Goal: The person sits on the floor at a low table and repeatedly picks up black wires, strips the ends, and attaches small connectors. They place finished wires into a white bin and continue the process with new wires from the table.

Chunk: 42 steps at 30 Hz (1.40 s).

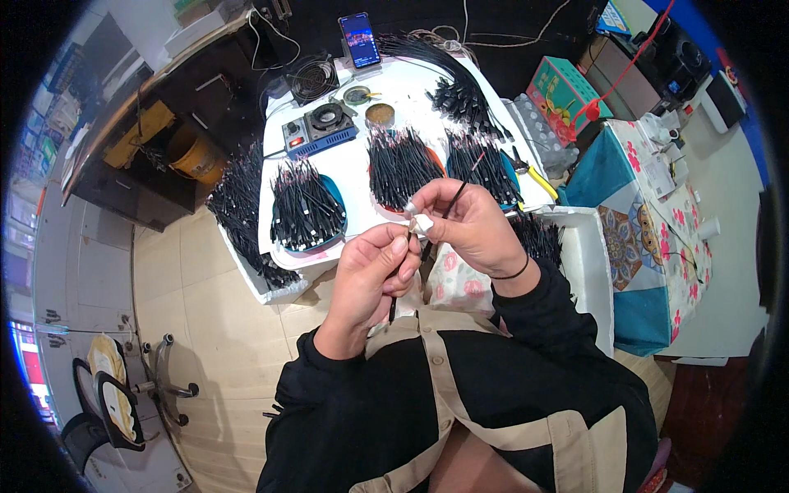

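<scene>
In front of my chest, just over the table's near edge, my two hands meet. My left hand [371, 267] is closed, pinching a thin black cable [393, 309] whose tail hangs below the fingers. My right hand [477, 226] is closed too. Another black cable [454, 200] slants up through its fingers, with a thin bare-looking end above. A small white piece [423, 223] shows at the right fingertips, touching or nearly touching the tip of the left-hand cable; what it is I cannot make out. The fingers hide where the parts meet.
On the white table [362, 152] stand bundles of black cables in a blue basin [337, 191] and a red basin [438, 158]. Behind them are a small blue heating device [325, 141], a round tin [380, 114] and a phone [360, 41]. Yellow-handled pliers [538, 181] lie right.
</scene>
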### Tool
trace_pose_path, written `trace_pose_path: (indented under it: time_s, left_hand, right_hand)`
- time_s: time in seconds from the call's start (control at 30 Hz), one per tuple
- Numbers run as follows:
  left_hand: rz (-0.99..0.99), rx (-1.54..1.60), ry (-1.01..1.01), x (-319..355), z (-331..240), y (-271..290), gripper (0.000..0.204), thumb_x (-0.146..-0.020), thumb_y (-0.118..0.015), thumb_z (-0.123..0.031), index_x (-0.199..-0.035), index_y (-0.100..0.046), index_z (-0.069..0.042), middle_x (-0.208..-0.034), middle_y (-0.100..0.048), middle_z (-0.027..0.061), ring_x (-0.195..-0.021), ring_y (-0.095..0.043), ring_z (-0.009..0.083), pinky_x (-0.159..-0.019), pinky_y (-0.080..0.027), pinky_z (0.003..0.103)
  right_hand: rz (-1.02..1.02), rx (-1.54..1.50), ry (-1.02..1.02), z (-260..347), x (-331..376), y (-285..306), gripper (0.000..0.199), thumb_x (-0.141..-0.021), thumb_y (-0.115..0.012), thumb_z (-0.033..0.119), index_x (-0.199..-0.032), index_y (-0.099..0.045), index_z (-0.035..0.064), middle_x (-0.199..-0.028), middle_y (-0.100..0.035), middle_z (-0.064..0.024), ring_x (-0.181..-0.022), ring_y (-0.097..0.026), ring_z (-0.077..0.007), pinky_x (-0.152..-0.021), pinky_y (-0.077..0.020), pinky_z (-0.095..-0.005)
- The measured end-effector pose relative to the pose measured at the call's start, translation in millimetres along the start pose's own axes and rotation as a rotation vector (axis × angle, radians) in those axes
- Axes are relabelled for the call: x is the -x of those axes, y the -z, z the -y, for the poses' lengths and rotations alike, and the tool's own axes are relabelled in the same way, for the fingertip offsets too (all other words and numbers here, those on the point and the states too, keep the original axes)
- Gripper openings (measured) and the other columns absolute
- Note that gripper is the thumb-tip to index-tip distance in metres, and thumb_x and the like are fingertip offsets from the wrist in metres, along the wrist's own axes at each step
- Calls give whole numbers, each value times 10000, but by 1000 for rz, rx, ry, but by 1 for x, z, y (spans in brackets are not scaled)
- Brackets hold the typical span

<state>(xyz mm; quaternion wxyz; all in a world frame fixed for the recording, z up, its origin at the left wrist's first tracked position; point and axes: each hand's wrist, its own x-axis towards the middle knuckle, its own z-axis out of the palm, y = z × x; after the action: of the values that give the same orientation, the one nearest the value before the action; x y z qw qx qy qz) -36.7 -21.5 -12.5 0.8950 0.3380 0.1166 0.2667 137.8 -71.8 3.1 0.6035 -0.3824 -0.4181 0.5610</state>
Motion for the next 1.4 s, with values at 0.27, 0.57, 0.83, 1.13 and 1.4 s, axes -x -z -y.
trace_pose_path:
  time_s: [0.27,0.57,0.83,1.13,1.4]
  left_hand:
    - [3,17,-106,-3,3,5,151,-968,-513,-127,-988,-559,14,-691,-530,35,-487,-313,28,-437,-228,173]
    - [-81,-65,-250,-10,8,11,124,-953,-537,-82,-1016,-565,21,-732,-578,66,-507,-372,48,-461,-286,180]
    - [-335,-164,-490,-20,8,6,133,-960,-524,-85,-1023,-562,25,-916,-644,143,-813,-612,161,-699,-496,267]
    - [-295,-115,-476,-26,12,-4,154,-963,-532,-120,-1040,-560,10,-1003,-664,167,-960,-653,229,-794,-511,280]
    - [-328,-150,-435,-28,19,1,183,-942,-568,-106,-1052,-594,38,-953,-677,135,-901,-655,186,-798,-502,263]
  right_hand:
    - [11,-234,-38,-5,-2,-2,166,-873,-653,63,-997,-562,0,-886,-623,-39,-782,-620,-86,-690,-508,-211]
    - [-60,-129,-99,-13,-4,-5,217,-875,-637,78,-1046,-535,-7,-935,-615,-60,-792,-601,-106,-742,-478,-211]
    - [-64,71,-45,-1,4,-2,157,-928,-505,2,-1076,-523,-46,-971,-642,-105,-912,-655,-141,-741,-533,-219]
    - [-142,16,-51,-21,8,-18,135,-920,-571,35,-1028,-555,-45,-940,-632,-83,-832,-633,-120,-748,-518,-241]
    - [-249,230,23,-40,11,-21,182,-868,-603,-6,-1039,-564,-58,-924,-609,-46,-788,-624,-86,-695,-524,-219]
